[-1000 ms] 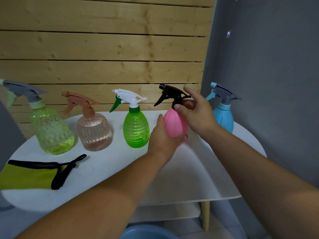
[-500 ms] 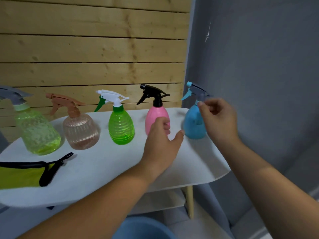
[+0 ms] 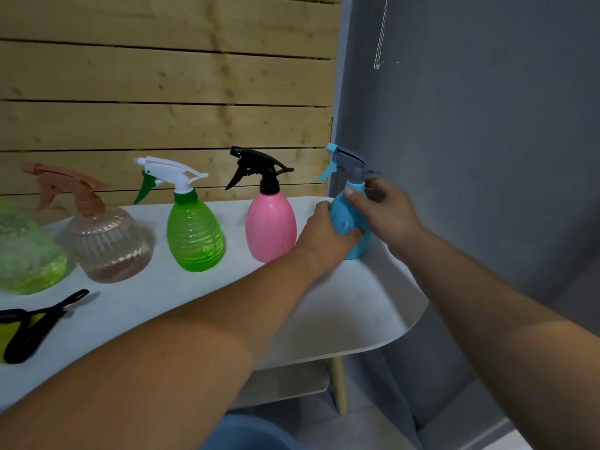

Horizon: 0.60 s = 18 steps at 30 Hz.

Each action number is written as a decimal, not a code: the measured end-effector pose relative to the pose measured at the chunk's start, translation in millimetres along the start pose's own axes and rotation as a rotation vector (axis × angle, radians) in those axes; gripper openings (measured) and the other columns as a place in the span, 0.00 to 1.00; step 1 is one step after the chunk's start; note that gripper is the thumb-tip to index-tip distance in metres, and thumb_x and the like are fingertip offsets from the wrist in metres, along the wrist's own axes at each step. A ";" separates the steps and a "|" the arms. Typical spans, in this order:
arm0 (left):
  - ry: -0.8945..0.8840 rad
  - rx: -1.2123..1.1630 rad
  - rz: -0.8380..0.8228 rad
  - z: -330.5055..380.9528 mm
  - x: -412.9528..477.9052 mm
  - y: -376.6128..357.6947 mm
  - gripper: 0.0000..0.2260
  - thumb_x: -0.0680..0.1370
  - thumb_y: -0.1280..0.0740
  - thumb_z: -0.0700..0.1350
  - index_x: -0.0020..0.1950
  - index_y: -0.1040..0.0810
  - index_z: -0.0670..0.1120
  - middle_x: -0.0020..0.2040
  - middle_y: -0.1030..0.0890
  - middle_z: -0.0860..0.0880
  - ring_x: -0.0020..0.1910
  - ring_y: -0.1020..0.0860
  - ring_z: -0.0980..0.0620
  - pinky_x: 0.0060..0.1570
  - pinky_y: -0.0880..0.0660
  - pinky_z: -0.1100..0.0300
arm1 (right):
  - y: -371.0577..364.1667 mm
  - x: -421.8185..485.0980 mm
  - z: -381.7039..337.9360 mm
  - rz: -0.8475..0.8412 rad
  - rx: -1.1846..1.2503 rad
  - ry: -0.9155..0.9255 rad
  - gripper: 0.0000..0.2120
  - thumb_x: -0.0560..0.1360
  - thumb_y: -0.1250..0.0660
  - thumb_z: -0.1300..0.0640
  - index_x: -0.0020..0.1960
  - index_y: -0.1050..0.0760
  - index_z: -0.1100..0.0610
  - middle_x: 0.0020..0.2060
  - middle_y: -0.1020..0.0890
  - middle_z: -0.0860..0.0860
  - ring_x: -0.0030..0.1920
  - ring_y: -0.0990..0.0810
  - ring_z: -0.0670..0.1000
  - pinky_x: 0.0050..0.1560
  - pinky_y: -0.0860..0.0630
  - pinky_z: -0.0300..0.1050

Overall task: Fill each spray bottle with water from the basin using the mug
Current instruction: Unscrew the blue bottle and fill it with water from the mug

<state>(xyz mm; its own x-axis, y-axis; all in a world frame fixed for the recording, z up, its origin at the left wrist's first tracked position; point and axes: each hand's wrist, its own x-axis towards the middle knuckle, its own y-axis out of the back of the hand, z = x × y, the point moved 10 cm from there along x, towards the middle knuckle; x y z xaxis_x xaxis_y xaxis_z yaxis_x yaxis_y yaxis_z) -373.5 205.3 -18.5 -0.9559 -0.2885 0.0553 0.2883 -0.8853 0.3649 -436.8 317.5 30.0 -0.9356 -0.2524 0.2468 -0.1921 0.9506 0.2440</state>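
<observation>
Several spray bottles stand in a row on the white table (image 3: pixel 341 306). At the far right is the blue bottle (image 3: pixel 344 214) with a grey and blue trigger head. My left hand (image 3: pixel 324 238) grips its body from the left. My right hand (image 3: pixel 380 212) holds its neck just under the head, thumb on the front. Left of it stand the pink bottle (image 3: pixel 269 228) with a black head, the green bottle (image 3: pixel 194 235) with a white head, the peach bottle (image 3: pixel 107 245) and the yellow-green bottle (image 3: pixel 26 258). No mug is in view.
A yellow cloth with black trim (image 3: pixel 26 323) lies at the table's left front. The blue basin's rim (image 3: pixel 250 433) shows on the floor below the table. A wooden slat wall runs behind; a grey wall stands close at the right.
Both hands left the pink bottle, which stands on the table, and moved right. They now hold the blue bottle. The view has swung right.
</observation>
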 end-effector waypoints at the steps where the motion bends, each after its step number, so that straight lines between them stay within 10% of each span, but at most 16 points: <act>1: -0.009 -0.009 0.009 -1.2 1.6 0.2 0.23 0.80 0.27 0.45 0.68 0.37 0.49 0.62 0.25 0.49 0.61 0.22 0.47 0.55 0.23 0.58 | -0.7 0.2 -0.6 0.000 0.001 0.007 0.14 0.76 0.28 0.55 0.59 0.21 0.60 0.48 0.17 0.49 0.48 0.17 0.43 0.45 0.21 0.32; 12: -0.146 -0.024 0.088 5.9 -76.1 23.3 0.27 0.72 0.25 0.58 0.67 0.32 0.57 0.62 0.25 0.48 0.58 0.21 0.49 0.56 0.18 0.46 | 5.7 -64.8 -37.3 -0.045 0.071 -0.053 0.12 0.74 0.27 0.50 0.55 0.21 0.53 0.47 0.16 0.48 0.46 0.15 0.46 0.46 0.20 0.40; 18: -0.097 0.046 0.100 10.4 -172.2 64.2 0.33 0.60 0.21 0.65 0.60 0.30 0.60 0.56 0.19 0.54 0.53 0.17 0.53 0.53 0.18 0.46 | -27.5 -157.7 -73.2 -0.162 0.193 -0.185 0.08 0.72 0.25 0.53 0.48 0.20 0.55 0.40 0.15 0.51 0.36 0.15 0.46 0.31 0.23 0.37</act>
<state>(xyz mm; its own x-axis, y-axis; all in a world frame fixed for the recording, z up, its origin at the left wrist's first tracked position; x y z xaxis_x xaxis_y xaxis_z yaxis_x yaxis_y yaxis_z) -191.0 201.9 5.1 -0.9240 -0.3361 0.1825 0.3820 -0.8353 0.3955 -262.3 317.9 53.0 -0.9229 -0.3831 0.0398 -0.3793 0.9219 0.0791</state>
